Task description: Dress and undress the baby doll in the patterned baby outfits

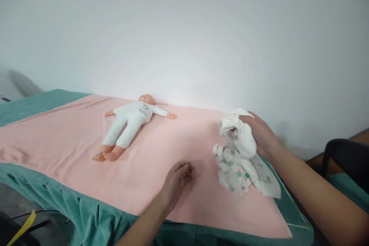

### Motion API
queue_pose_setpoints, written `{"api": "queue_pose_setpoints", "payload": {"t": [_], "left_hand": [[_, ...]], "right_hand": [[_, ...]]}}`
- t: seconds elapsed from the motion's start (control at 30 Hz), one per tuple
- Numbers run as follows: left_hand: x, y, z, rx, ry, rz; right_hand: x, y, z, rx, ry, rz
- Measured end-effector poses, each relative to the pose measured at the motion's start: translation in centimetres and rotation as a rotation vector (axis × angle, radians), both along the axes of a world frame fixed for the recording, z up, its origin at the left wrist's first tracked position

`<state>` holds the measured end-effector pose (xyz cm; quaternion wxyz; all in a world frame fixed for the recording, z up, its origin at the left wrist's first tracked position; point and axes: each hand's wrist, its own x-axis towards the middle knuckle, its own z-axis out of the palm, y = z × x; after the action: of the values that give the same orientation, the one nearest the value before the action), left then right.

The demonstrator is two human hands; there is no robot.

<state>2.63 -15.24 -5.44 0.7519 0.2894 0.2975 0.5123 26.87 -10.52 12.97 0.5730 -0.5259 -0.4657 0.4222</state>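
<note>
A white baby garment with green print (239,138) is at the right of the frame, gathered in the grip of the right hand (261,134), its long axis running steeply down from the bunched top toward the lower right, where its loose end spreads. At lower centre, the left hand (176,180) is apart from it, fingers curled and blurred, so I cannot tell whether they close fully. Left of centre, a white-bodied baby doll (127,117) lies face up on a pink blanket (198,134), feet toward the lower left.
</note>
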Motion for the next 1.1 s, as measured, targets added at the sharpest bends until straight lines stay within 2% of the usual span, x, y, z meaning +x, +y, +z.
{"api": "queue_pose_setpoints", "payload": {"t": [0.1,0.2,0.27,0.33,0.4,0.47,0.57,0.7,0.83,0.9,1.0,1.1], "left_hand": [[-1.8,2.1,1.1,-0.019,-0.098,-0.088],[-3.0,3.7,1.3,0.014,-0.178,-0.178],[-3.3,4.1,1.1,0.027,-0.233,-0.239],[-3.3,4.0,0.9,0.063,-0.256,-0.273],[-3.3,3.8,0.7,0.102,-0.26,-0.266],[-3.4,3.6,0.5,0.111,-0.27,-0.224],[-3.8,3.6,0.1,0.044,-0.307,-0.163],[-4.2,4.4,-0.4,-0.054,-0.373,-0.042],[-4.7,5.1,-1.6,-0.101,-0.432,0.115],[-5.2,5.3,-2.5,-0.097,-0.476,0.193],[-6.0,5.4,-3.8,-0.033,-0.567,0.268],[-6.5,5.5,-4.5,0.013,-0.619,0.287]], "right_hand": [[-3.9,1.2,1.3,0.053,0.127,0.207],[-6.6,2.1,1.2,0.107,0.179,0.301],[-7.8,2.6,0.0,0.087,0.167,0.349],[-8.9,2.9,-1.8,-0.006,0.084,0.448],[-9.7,2.8,-4.0,-0.102,-0.087,0.556],[-10.0,2.2,-6.1,-0.111,-0.312,0.574],[-9.1,0.6,-8.6,0.022,-0.619,0.459],[-5.0,-2.3,-10.8,0.121,-0.889,0.205],[-1.4,-6.1,-13.6,0.18,-1.036,-0.153],[-1.1,-7.8,-15.4,0.139,-1.012,-0.256],[-2.1,-9.1,-17.7,-0.027,-0.902,-0.254],[-3.8,-8.9,-18.4,-0.092,-0.886,-0.203]]}}
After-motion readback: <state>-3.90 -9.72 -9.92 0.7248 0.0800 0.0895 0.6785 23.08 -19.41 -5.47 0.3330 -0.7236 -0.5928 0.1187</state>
